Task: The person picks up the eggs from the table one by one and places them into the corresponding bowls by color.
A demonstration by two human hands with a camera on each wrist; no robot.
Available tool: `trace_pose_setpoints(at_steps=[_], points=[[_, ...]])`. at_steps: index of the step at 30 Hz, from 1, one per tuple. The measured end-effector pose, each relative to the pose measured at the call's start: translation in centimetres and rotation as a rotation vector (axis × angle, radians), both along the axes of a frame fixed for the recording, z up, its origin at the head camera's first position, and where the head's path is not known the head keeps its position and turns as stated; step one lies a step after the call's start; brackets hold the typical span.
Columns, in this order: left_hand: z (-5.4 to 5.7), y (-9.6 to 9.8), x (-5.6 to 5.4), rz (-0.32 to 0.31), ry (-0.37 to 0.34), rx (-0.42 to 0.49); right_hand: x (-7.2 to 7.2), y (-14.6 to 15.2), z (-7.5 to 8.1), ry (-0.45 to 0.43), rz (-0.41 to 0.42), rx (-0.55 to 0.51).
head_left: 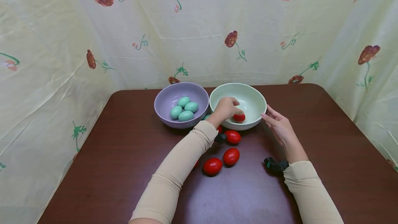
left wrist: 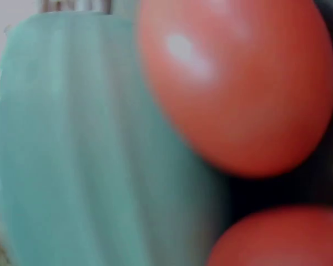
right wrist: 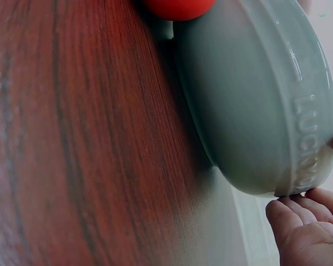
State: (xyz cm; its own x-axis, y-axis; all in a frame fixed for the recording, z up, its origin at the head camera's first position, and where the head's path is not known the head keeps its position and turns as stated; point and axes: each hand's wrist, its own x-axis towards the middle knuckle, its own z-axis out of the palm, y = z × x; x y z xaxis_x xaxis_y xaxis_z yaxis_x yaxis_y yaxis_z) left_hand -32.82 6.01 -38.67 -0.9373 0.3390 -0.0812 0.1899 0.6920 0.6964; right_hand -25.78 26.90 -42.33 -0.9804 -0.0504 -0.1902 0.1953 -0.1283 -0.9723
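My left hand (head_left: 227,108) is over the pale green bowl (head_left: 259,103), thumb and fingers apart. Just under the thumb, inside the bowl's near side, lies a red egg (head_left: 239,118). At the bowl's right side my right hand (head_left: 280,127) holds the rim between thumb and fingers, also seen in the right wrist view beside the embossed bowl wall (right wrist: 238,94). A purple bowl (head_left: 160,111) with several turquoise eggs (head_left: 186,115) stands to the left. In the left wrist view, two red eggs (left wrist: 244,83) lie close to the green bowl's wall (left wrist: 61,138).
In front of the bowls, more red eggs (head_left: 212,166) lie on the dark wooden table (head_left: 124,141); the left forearm partly covers some. A turquoise egg (head_left: 206,117) shows between the bowls. A flowered curtain (head_left: 192,44) hangs behind the table.
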Motion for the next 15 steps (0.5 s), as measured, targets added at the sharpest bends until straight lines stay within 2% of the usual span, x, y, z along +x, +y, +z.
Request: trace_pose_setpoints(at_steps=[8,11,15], points=[[2.8,-4.3,0.9,0.004,-0.017,0.148,-0.1,0.0,-0.2,0.016,0.013,0.035],[3.6,-5.8,1.8,0.01,-0.029,0.177,-0.1,0.0,-0.1,0.016,0.013,0.033],[4.0,-7.3,3.4,0.008,-0.047,0.18,-0.1,0.2,-0.1,0.004,0.003,0.03]])
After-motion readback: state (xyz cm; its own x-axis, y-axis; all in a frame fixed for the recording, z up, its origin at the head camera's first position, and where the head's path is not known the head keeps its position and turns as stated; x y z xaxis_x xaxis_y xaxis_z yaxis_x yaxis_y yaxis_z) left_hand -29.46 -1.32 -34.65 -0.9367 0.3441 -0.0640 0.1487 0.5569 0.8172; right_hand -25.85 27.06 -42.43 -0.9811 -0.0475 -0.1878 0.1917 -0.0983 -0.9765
